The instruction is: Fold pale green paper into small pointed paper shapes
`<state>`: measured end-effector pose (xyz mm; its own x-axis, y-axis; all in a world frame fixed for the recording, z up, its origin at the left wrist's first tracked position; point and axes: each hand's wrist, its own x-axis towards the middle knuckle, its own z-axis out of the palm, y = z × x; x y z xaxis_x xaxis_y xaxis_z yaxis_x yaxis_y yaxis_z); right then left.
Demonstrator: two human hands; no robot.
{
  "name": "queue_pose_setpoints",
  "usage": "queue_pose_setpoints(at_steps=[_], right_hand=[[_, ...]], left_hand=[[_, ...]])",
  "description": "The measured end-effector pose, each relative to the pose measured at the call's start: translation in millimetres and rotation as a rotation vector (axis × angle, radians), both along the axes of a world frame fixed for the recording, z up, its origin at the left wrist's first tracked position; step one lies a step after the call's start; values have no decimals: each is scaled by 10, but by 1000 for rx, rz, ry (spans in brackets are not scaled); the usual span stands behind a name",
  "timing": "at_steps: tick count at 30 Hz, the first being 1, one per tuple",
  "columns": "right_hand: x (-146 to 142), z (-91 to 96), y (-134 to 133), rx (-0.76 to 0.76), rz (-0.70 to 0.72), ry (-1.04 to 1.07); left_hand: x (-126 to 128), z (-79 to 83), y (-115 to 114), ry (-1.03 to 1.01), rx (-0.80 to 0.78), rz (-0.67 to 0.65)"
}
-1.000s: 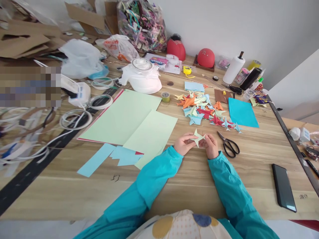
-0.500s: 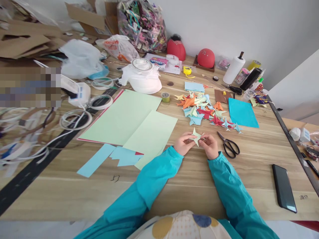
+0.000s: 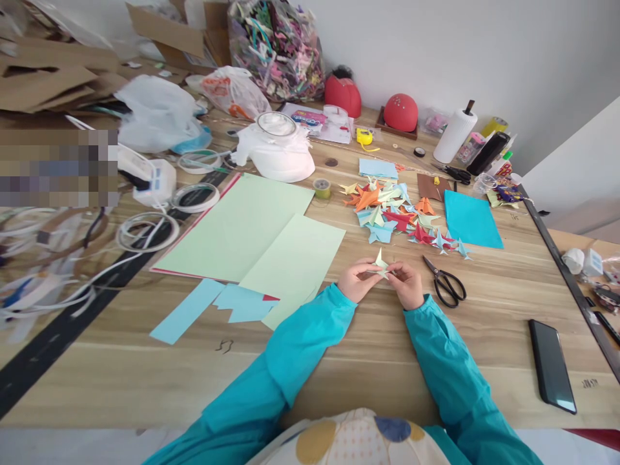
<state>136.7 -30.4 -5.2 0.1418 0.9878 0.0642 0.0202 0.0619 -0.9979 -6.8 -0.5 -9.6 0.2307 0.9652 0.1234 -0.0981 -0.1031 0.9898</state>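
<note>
Between both hands, just above the table, is a pale green folded paper crane (image 3: pixel 381 263) with one point sticking up. My left hand (image 3: pixel 357 280) pinches its left side, and my right hand (image 3: pixel 405 283) pinches its right side with thumb and fingers. Beyond the hands lies a pile of folded paper cranes (image 3: pixel 397 216) in orange, red, blue and green. Black-handled scissors (image 3: pixel 446 284) rest right of my right hand. To the left are pale green paper sheets (image 3: pixel 295 258) and cut light blue paper pieces (image 3: pixel 186 311).
A spool of thread (image 3: pixel 321 188) stands behind the sheets. At the right are a bright blue paper square (image 3: pixel 472 219) and a phone (image 3: pixel 552 366). White cable coils (image 3: pixel 148 232) and plastic bags (image 3: pixel 157 113) crowd the left. A yellow tape measure (image 3: pixel 363 137) lies farther back.
The green paper crane has tipped between my fingers, from showing its flat four-pointed shape to being seen more edge-on with one point upright. Both hands stay in nearly the same place.
</note>
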Motion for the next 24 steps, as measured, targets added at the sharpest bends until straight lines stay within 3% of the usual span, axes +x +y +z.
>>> queue_pose_setpoints(at_steps=[5,16,24], right_hand=[[-3,-13,2,13,0,-76],[-12,-51,9,-30,-34,-18],[2,-86,22,7,20,-139]], left_hand=[[0,38,-17,12,6,20],[22,55,1,-35,-50,71],[25,37,18,-50,-96,85]])
